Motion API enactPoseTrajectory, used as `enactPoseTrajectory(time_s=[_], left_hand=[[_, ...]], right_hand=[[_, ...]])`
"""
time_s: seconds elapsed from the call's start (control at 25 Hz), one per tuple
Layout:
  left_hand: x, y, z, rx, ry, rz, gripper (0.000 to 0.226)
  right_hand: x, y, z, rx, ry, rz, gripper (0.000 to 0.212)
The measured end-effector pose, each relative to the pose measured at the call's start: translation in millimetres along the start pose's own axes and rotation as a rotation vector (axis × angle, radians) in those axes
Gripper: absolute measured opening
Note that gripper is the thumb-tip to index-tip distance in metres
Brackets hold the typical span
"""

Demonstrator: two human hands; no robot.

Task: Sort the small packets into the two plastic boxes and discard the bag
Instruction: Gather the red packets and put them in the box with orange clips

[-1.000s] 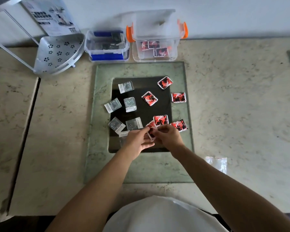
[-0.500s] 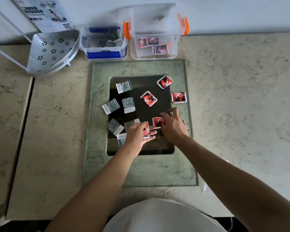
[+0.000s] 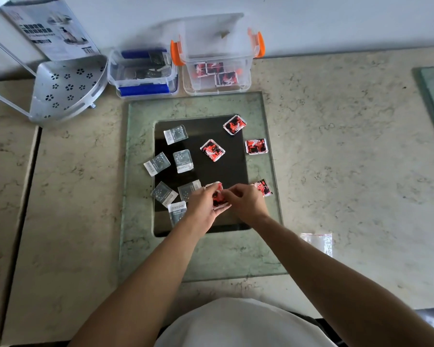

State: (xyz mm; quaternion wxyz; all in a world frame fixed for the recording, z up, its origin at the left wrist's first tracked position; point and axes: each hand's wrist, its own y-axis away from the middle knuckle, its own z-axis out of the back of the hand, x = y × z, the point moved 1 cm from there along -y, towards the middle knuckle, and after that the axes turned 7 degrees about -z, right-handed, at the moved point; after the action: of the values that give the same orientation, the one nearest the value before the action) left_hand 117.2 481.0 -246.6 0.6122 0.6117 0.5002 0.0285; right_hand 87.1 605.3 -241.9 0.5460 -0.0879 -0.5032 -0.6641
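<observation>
So, both hands meet over dark panel (image 3: 226, 171) in glass slab. Left hand (image 3: 203, 204) fingers curled round small stack of red-black packets (image 3: 218, 196); right hand (image 3: 246, 201) pinching same stack from other side. Grey packets (image 3: 182, 161) lie left, more red ones (image 3: 213, 150) right. Orange-latch box (image 3: 217, 76) holds red packets, blue-latch box (image 3: 143, 71) beside it. Clear bag (image 3: 318, 242) near right forearm.
</observation>
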Motion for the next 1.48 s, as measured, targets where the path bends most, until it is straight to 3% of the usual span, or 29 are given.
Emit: enactPoseTrajectory(time_s=[0.16,0.2,0.32,0.52,0.72,0.8,0.88,0.96,1.12,1.28,1.4,1.48], left_hand=[[2.4,-4.0,-3.2,0.022,-0.080,0.017,0.020],[2.1,-5.1,-4.6,0.022,-0.106,0.024,0.019],[3.8,-10.5,-10.2,0.016,-0.164,0.045,0.018],[5.3,-15.8,-18.9,-0.005,-0.194,0.057,0.024],[0.1,-22.3,-25.5,-0.017,-0.207,0.044,0.028],[-4.3,-24.1,-28.9,-0.006,-0.186,0.034,0.029],[-8.8,-25.6,-32.5,0.056,-0.138,0.042,0.034],[-11.3,-27.1,-38.5,0.142,-0.110,0.047,0.037],[-17.7,-36.6,-51.8,0.163,-0.102,-0.003,0.016],[-29.8,-50.9,-56.3,0.151,-0.097,0.015,0.008],[-35.3,-59.0,-55.2,0.123,-0.124,0.045,0.014],[-37.4,-61.3,-52.4,0.102,-0.110,0.064,0.024]], right_hand=[[-18.5,-11.6,24.8,-0.256,0.145,0.026,0.021],[-25.5,-16.0,32.4,-0.299,0.202,0.008,0.031],[-38.2,-22.3,46.2,-0.261,0.471,0.057,0.048],[-44.7,-24.4,52.0,-0.234,0.497,0.139,0.029],[-37.0,-34.3,55.2,-0.204,0.263,-0.037,0.017],[-26.7,-38.5,53.3,-0.161,-0.013,-0.147,0.018],[-10.5,-38.7,50.6,-0.055,-0.440,-0.233,0.018],[4.6,-37.4,45.1,0.018,-0.551,-0.220,0.019],[16.9,-47.5,37.6,-0.056,-0.052,-0.037,0.024],[23.0,-88.0,58.3,-0.253,0.083,0.068,0.018],[23.6,-121.3,72.7,-0.278,0.291,0.160,0.045],[27.5,-131.1,77.5,-0.226,0.497,0.188,0.049]])
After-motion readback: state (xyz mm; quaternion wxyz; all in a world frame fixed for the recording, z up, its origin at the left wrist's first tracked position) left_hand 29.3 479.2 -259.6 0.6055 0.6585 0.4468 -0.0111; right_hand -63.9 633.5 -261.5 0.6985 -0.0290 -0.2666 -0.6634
